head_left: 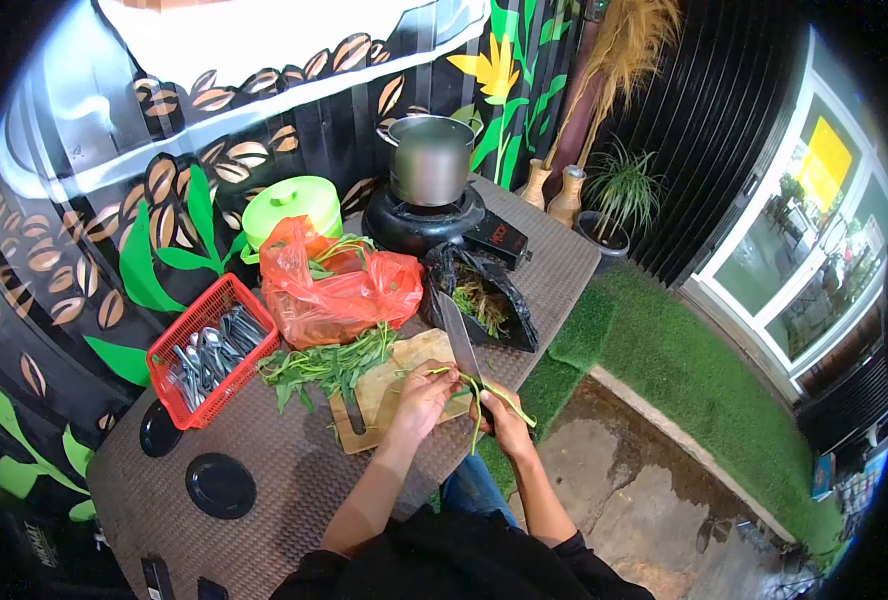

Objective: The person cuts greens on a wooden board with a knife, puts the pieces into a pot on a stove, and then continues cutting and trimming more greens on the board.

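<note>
My right hand [509,424] is closed around a kitchen knife [459,335], its broad blade pointing up and away from me. A long green vegetable stem [505,399] runs across the knife near that hand, and one piece hangs down. My left hand [424,402] pinches the stem's other end, close to the blade. Beneath both hands lies a wooden cutting board [375,390] with a dark slot at its left side. Leafy green stalks [336,364] are heaped along the board's far left edge.
Behind the board sit a red plastic bag [339,295] and a black bag [519,327] holding plant scraps. A red cutlery basket [169,398] and black plates [220,486] are at left. A pot [431,170] stands on a stove [389,230], beside a green lidded container [289,207].
</note>
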`<state>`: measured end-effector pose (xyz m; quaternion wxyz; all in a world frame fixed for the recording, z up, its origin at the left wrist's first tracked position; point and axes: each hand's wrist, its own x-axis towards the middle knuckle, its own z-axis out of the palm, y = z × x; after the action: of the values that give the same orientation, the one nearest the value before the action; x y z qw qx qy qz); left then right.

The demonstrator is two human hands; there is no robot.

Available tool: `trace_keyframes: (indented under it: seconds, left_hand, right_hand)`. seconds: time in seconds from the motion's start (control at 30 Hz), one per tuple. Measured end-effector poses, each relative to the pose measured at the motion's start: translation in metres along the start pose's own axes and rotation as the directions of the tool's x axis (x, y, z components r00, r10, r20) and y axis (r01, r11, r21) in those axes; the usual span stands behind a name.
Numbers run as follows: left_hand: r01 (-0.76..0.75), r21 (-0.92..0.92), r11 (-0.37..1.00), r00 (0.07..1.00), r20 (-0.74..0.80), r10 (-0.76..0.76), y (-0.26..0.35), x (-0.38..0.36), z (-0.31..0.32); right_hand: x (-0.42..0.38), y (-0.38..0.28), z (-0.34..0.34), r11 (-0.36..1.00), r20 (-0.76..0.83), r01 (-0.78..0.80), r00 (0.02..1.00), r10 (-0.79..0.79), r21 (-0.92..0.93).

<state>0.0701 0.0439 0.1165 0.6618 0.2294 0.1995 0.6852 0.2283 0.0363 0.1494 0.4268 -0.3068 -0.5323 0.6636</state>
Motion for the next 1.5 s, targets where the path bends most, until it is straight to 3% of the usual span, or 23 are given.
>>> trace_keyframes:
  seconds: [0.1,0.2,0.3,0.63,0.7,0.83,0.93,1.0,1.33,1.4,1.5]
  left_hand:
    - [-0.003,0.111,0.994,1.0,0.011,0.001,0.009,-0.001,0.008]
    - [-0.025,0.133,0.991,0.996,-0.08,0.036,0.02,-0.005,0.022]
    - [-0.091,0.149,0.985,0.994,-0.054,0.1,0.016,-0.005,0.014]
    - [-0.133,0.03,0.991,0.99,-0.037,0.134,0.02,-0.009,0.034]
    - [-0.183,0.234,0.955,0.978,-0.056,0.201,0.016,-0.008,0.029]
    - [-0.145,0.235,0.961,0.984,-0.066,0.165,0.014,-0.008,0.026]
    - [-0.139,0.134,0.981,0.987,-0.062,0.148,0.005,-0.007,0.023]
    - [-0.135,0.028,0.99,0.989,-0.05,0.137,0.0,-0.007,0.021]
    - [-0.137,0.004,0.991,0.989,-0.049,0.137,-0.012,-0.009,0.021]
    - [-0.127,-0.02,0.992,0.991,-0.039,0.127,-0.014,-0.011,0.022]
    - [-0.127,0.034,0.991,0.992,-0.008,0.127,-0.008,-0.012,0.021]
  right_hand:
    - [0.001,0.003,0.0,0.999,-0.018,-0.001,1.0,0.002,0.04]
    - [0.002,0.004,-0.004,0.999,-0.046,0.008,0.999,-0.006,0.044]
    - [-0.001,-0.006,-0.003,0.999,-0.029,-0.014,0.999,0.016,0.044]
    - [-0.001,0.003,0.002,0.999,-0.077,0.025,0.997,-0.023,0.029]
    - [-0.003,-0.001,0.004,0.998,-0.059,0.036,0.998,-0.033,0.054]
    - [-0.005,0.0,0.005,0.999,-0.079,0.043,0.996,-0.041,0.025]
    - [-0.005,0.002,0.008,0.997,-0.07,0.081,0.994,-0.081,-0.003]
    - [-0.008,0.0,0.01,0.996,-0.092,0.044,0.995,-0.037,0.076]
    - [-0.006,0.011,0.013,0.991,-0.168,0.086,0.983,-0.068,0.102]
    - [-0.007,0.003,0.015,0.995,-0.177,0.097,0.98,-0.094,0.007]
    - [-0.008,0.001,0.013,0.996,-0.107,0.088,0.99,-0.086,0.016]
